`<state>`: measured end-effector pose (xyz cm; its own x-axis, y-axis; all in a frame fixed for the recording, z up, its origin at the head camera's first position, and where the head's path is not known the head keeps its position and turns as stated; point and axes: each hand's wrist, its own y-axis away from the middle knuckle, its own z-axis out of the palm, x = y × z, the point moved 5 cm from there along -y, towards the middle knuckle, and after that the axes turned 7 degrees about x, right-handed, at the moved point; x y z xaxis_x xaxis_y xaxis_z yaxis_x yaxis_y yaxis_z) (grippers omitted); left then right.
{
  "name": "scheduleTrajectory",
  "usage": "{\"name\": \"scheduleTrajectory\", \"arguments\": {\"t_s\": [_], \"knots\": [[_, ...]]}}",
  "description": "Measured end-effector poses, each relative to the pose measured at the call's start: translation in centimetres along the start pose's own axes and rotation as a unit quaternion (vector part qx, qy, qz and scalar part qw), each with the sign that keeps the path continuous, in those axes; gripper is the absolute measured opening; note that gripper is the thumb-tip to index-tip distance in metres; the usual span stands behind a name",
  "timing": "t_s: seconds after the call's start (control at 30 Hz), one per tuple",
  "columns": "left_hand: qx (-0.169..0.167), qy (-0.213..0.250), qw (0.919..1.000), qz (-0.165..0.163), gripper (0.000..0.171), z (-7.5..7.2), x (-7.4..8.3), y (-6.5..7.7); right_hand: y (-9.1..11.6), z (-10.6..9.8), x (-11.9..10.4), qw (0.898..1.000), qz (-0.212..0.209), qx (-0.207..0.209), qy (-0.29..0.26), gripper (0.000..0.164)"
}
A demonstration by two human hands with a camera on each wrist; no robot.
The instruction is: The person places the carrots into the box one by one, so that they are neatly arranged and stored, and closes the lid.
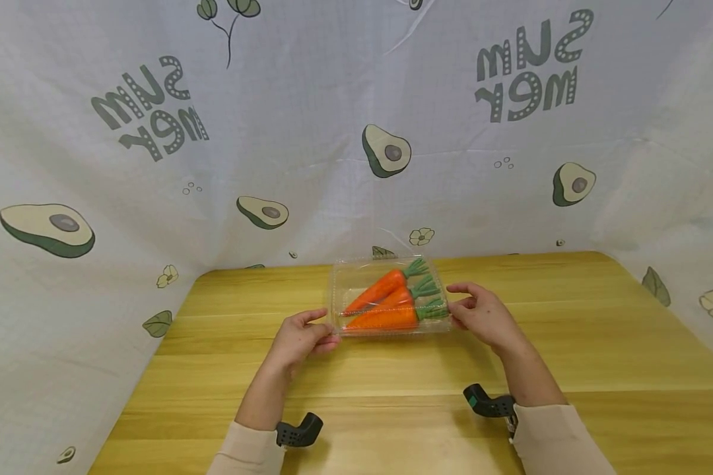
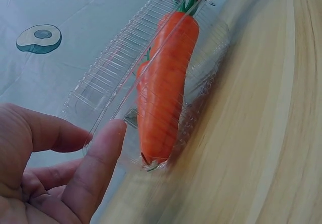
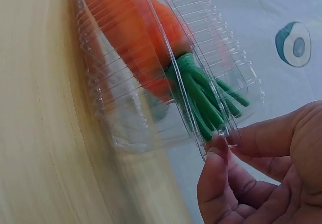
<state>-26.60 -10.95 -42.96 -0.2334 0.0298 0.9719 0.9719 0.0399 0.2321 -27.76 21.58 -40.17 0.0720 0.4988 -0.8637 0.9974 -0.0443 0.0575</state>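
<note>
A clear plastic clamshell box [image 1: 349,280] holds three orange carrots [image 1: 386,319] with green tops, which point to the right in the head view. At the box's near left corner, my left hand [image 1: 300,340] pinches the rim between thumb and fingers. My right hand [image 1: 481,315] grips the rim at the right end, beside the green tops [image 3: 201,93]. In the left wrist view, the nearest carrot [image 2: 168,83] lies lengthwise behind the ribbed plastic wall. The rims of lid and base run close together, and the box is held close over the table.
The yellow wood-grain table [image 1: 392,409] stretches around the box on the near side and to both sides. A white cloth [image 1: 309,145] printed with avocados hangs behind its far edge and along the sides. Black camera mounts [image 1: 300,432] sit on both wrists.
</note>
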Motion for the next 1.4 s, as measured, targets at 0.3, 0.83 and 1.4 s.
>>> {"name": "scheduleTrajectory", "arguments": {"t_s": [0.3, 0.83, 1.4], "knots": [[0.007, 0.021, 0.9997, -0.011, 0.049, 0.2, -0.4, -0.4, 0.1, 0.8, 0.9, 0.996, 0.051, -0.076, 0.0, 0.048], [0.011, 0.029, 0.9993, -0.02, 0.037, 0.7, -0.6, -0.3, -0.1, 1.1, 1.1, 0.993, 0.058, -0.079, -0.069, 0.042], [0.013, 0.042, 0.9988, -0.024, 0.026, 1.0, -0.8, -0.5, 0.1, 0.9, 0.8, 0.99, 0.042, -0.116, -0.067, 0.052]]}}
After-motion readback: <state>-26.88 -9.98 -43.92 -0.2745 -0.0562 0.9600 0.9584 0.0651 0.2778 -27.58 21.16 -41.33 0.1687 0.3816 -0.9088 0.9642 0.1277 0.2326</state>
